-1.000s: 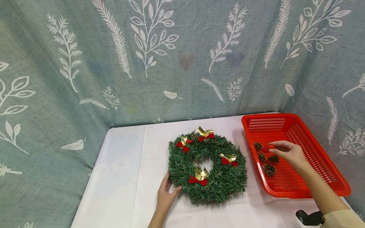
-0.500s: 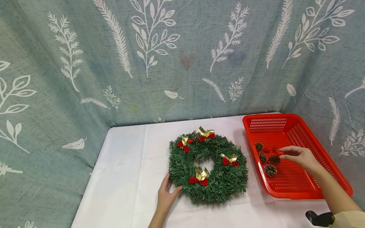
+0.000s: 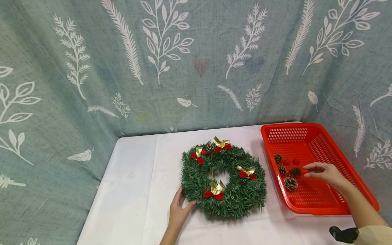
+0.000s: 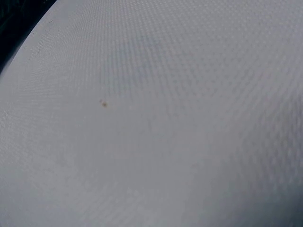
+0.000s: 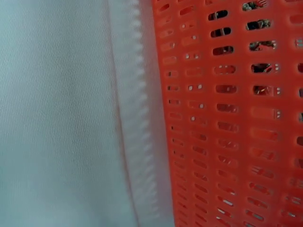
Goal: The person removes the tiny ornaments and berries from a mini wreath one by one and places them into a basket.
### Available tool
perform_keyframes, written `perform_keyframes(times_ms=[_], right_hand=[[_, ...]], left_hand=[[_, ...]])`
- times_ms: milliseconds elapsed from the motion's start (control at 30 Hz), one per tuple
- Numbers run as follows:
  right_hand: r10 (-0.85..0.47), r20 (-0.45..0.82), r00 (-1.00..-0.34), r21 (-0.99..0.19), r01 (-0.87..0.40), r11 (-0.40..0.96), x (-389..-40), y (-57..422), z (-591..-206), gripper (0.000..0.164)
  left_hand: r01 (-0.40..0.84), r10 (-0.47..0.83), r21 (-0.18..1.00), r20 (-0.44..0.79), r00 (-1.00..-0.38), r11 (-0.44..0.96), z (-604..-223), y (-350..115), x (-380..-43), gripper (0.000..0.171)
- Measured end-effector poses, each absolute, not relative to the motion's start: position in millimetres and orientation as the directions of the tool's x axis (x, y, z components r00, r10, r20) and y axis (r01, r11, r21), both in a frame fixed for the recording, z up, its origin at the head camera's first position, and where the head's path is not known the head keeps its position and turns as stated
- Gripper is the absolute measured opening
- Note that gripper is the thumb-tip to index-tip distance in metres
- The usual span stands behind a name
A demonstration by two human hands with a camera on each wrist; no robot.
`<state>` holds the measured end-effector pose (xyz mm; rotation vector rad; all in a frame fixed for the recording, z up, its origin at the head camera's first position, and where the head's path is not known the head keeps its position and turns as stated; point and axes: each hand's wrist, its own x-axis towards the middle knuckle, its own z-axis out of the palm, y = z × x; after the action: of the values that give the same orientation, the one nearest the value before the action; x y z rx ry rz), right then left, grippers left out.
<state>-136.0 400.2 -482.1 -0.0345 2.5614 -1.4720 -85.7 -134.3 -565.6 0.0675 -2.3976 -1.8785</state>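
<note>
A round green wreath lies on the white table, decorated with red-and-gold bows and a pine cone. At its lower left edge rests my left hand, thumb and fingers spread against the greenery, fingertips partly hidden. My right hand hovers inside the red basket, thumb and forefinger apart with nothing visible between them. Left of its fingertips lie several pine cones and small red balls. Neither wrist view shows a hand.
The basket's slotted side wall fills the right of the right wrist view. White cloth takes up nearly all the left wrist view. A leaf-patterned curtain hangs behind the table. A black strap-like piece sits at my right sleeve.
My right hand has shifted right and slightly down within the basket, and small red balls beside the pine cones now show uncovered. My left hand and the wreath have stayed put.
</note>
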Motion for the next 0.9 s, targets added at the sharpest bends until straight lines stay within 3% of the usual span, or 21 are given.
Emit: perform_keyframes(times_ms=[267, 567, 900], right_hand=[[-0.150, -0.282, -0.948, -0.814, 0.153, 0.561, -138.1, 409.2, -496.5, 0.033], [-0.246, -0.387, -0.889, -0.791, 0.182, 0.584, -143.0, 417.2, -512.5, 0.037], [-0.251, -0.447, -0.859, -0.780, 0.237, 0.579, -143.1, 415.2, -518.0, 0.036]], left_hand=[[0.026, -0.104, 0.974, 0.051, -0.993, 0.224, -598.9, -137.9, -92.0, 0.081], [0.106, -0.091, 0.966, 0.131, -0.987, 0.237, -600.0, -139.9, -92.2, 0.080], [0.064, -0.086, 0.970, 0.086, -0.993, 0.233, -598.3, -140.0, -92.5, 0.083]])
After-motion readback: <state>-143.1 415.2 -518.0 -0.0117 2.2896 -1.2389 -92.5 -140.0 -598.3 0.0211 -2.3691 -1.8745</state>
